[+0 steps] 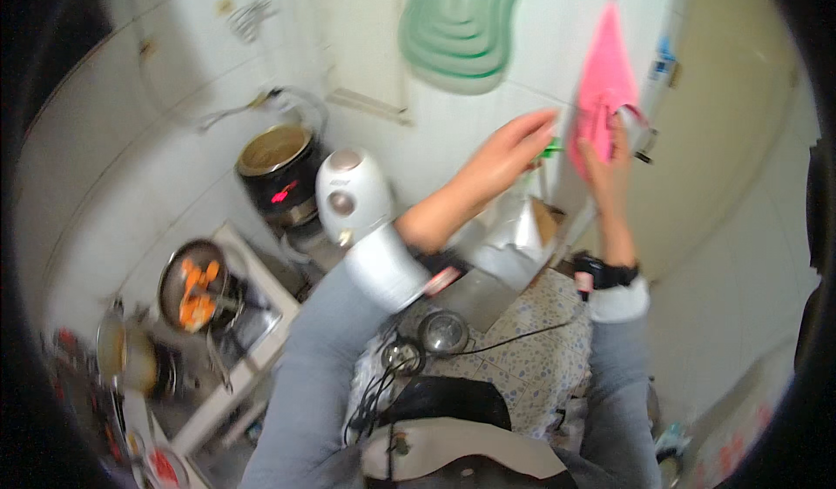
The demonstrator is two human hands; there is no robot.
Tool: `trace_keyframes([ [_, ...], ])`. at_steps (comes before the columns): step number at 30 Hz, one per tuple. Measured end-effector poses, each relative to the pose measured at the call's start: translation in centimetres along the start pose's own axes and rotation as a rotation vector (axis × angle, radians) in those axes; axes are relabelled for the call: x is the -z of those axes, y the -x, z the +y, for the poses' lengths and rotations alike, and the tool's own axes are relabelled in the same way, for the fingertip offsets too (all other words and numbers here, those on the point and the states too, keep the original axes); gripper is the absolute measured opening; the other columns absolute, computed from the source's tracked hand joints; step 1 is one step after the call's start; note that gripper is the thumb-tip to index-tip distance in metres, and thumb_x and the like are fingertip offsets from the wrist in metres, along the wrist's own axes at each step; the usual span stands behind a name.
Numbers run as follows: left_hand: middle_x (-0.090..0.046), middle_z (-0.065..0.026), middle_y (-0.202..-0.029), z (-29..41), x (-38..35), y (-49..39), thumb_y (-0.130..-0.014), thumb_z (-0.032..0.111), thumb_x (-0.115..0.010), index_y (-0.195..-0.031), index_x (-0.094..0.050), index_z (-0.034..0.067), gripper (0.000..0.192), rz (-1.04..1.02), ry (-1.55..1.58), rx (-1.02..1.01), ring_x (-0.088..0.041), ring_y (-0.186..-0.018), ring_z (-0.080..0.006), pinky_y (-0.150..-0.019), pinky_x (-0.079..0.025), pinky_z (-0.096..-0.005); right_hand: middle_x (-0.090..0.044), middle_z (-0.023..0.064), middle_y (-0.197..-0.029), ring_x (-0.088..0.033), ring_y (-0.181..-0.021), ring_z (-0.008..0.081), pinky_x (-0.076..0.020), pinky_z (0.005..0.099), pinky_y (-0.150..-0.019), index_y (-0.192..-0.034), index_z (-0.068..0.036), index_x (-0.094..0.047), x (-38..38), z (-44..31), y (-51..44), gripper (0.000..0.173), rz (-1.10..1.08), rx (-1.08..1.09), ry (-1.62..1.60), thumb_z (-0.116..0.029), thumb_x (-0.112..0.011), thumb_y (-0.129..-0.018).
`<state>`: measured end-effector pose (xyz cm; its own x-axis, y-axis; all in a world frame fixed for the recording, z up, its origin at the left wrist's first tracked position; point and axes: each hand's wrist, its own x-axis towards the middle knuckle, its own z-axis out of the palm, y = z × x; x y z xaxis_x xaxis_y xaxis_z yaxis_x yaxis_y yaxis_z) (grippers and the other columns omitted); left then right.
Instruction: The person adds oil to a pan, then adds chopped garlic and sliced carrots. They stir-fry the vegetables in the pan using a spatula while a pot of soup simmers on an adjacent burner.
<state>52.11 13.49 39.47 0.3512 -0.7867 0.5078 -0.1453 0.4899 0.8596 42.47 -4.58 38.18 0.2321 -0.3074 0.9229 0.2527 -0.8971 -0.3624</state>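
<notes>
A pink cloth [604, 71] hangs from a hook on the tiled wall at the upper right. My right hand [606, 152] grips its lower part, with the thumb and fingers around the fabric. To the left of it, my left hand [519, 139] is raised near the cloth, its fingers loosely extended and blurred; nothing is seen in them. A small green object [552, 148] shows just beside the left fingertips; what it is cannot be told. Both forearms reach up in grey sleeves with pale cuffs.
A green wavy-edged board [460, 25] hangs on the wall. At left stand a black pot-like cooker [277, 179], a white appliance [354, 195] and a pan [171, 293] holding orange food pieces. A metal pot lid [444, 333] lies low on the patterned floor side. A yellowish door [712, 130] is at right.
</notes>
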Motion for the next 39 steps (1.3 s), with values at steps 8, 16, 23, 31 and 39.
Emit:
trace_keyframes([
  [8, -0.062, -0.0068, -0.076, -4.4, -6.9, -11.7, -0.089, 0.023, -0.054, -0.099, -0.059, 0.002, 0.024, -0.157, 0.852, 0.053, -0.058, -0.058, -0.0153, -0.049, -0.048, -0.0314, -0.058, -0.0001, -0.08, -0.049, -0.055, 0.0077, -0.0431, 0.0216, -0.05, -0.108, -0.005, -0.057, 2.0, 0.3, -3.6, 0.023, 0.048, -0.883, -1.304, -0.02, -0.048, -0.095],
  [16, -0.058, -0.0047, -0.073, -2.6, -9.1, -13.5, -0.093, 0.023, -0.045, -0.09, -0.057, -0.002, 0.028, 0.297, 0.202, -0.335, -0.053, -0.067, -0.0132, -0.064, -0.045, -0.0299, -0.055, 0.0027, -0.08, -0.047, -0.061, 0.0104, -0.0398, 0.0268, -0.052, -0.108, 0.001, -0.052, 1.6, 6.4, -3.1, 0.022, -0.071, -0.493, -0.448, -0.011, -0.045, -0.091],
  [23, -0.057, -0.0067, -0.104, -2.2, -11.6, -12.4, -0.099, 0.039, -0.035, -0.12, -0.047, -0.003, 0.048, 0.042, 0.647, -0.272, -0.051, -0.09, -0.0133, -0.085, -0.042, -0.0281, -0.05, 0.011, -0.121, -0.049, -0.11, 0.0213, -0.0388, 0.0339, -0.093, -0.128, 0.001, -0.042, 2.7, 2.4, -2.7, 0.039, 0.049, -0.179, -0.307, -0.019, -0.042, -0.095],
  [31, -0.053, -0.0107, -0.118, -1.2, -12.0, -13.9, -0.099, 0.023, -0.035, -0.126, -0.044, -0.004, 0.039, 0.176, 0.062, -0.324, -0.047, -0.108, -0.0157, -0.097, -0.035, -0.0277, -0.03, 0.0147, -0.144, -0.031, -0.131, 0.0244, -0.0215, 0.0358, -0.109, -0.14, 0.004, -0.023, 2.2, -5.4, -0.1, 0.06, 0.14, -0.611, -0.907, -0.04, -0.029, -0.1],
  [39, -0.047, -0.0182, -0.13, -2.0, -8.1, -11.4, -0.096, 0.019, -0.038, -0.135, -0.034, -0.002, 0.044, 0.09, -0.055, -0.522, -0.041, -0.124, -0.024, -0.105, -0.029, -0.0315, -0.032, 0.0224, -0.141, -0.032, -0.131, 0.0298, -0.0222, 0.0436, -0.108, -0.138, 0.005, -0.027, 5.6, -10.8, 3.5, 0.061, 0.044, -0.086, -0.314, -0.039, -0.035, -0.096],
])
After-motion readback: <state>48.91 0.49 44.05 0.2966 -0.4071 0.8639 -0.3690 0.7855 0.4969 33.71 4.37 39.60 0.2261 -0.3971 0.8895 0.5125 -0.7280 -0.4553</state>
